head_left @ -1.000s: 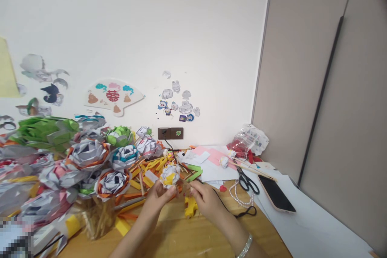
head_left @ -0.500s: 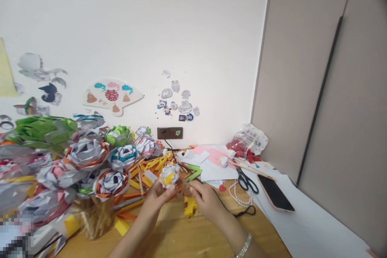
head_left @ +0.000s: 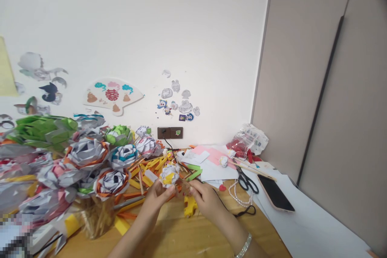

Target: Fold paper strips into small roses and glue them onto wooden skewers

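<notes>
A small white-and-yellow paper flower [head_left: 169,175] sits in the fingers of my left hand [head_left: 159,195], which are closed around its base. My right hand [head_left: 201,194] pinches a thin wooden stick [head_left: 185,183] that runs toward the flower from the right. Whether the stick enters the flower is hard to make out. Just below and between the hands lies a yellow piece with holes [head_left: 190,206] on the wooden table [head_left: 181,236]. Behind the flower, yellow and orange paper strips [head_left: 152,164] are heaped.
At left, large paper flowers [head_left: 87,153] stand on sticks in a clear container [head_left: 96,219]. To the right are scissors [head_left: 246,181], a bead string [head_left: 238,197], a phone [head_left: 275,193], white paper [head_left: 314,217] and two small paper flowers on sticks [head_left: 223,161]. A black cable [head_left: 169,145] hangs from the socket [head_left: 169,132].
Almost nothing differs. Both hands keep the same hold on the flower and the stick, in nearly the same place.
</notes>
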Demonstrator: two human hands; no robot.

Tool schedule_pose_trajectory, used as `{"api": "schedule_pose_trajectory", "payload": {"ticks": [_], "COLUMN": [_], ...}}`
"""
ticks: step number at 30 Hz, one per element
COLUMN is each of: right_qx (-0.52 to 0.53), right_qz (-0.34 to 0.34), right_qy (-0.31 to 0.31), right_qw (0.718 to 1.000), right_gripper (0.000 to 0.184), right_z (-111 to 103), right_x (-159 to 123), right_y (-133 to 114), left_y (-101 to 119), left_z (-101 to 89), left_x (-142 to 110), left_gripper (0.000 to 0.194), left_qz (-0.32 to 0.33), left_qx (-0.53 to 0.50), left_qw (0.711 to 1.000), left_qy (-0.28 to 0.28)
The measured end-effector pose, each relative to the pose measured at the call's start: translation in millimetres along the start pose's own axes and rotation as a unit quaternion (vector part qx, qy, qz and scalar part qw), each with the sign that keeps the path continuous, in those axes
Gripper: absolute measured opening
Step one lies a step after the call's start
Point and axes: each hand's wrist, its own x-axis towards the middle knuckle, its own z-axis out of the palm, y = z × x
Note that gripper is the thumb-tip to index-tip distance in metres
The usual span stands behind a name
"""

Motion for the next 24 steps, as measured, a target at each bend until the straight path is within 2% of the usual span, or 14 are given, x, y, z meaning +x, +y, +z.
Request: {"api": "schedule_pose_trajectory", "payload": {"ticks": [19,24], "right_qx": [0.01,0.017], "right_qz": [-0.014,-0.017], "right_qy": [0.009,0.001], "right_qw": [1.0,1.0], "right_gripper": [0.028,0.027], "right_z": [-3.2,-6.8], "right_x": [2.4,2.5], "right_y": [3.6,1.4], "left_y": [1.3,-0.3], "left_z": [-0.8,-2.4], "left_x": [0.3,5.0], "left_gripper": [0.035,0.029], "left_qz": [0.007,0.02], "left_qx": [0.018,0.039], "left_qw": [1.0,0.999], "left_qy": [0.016,0.011]}}
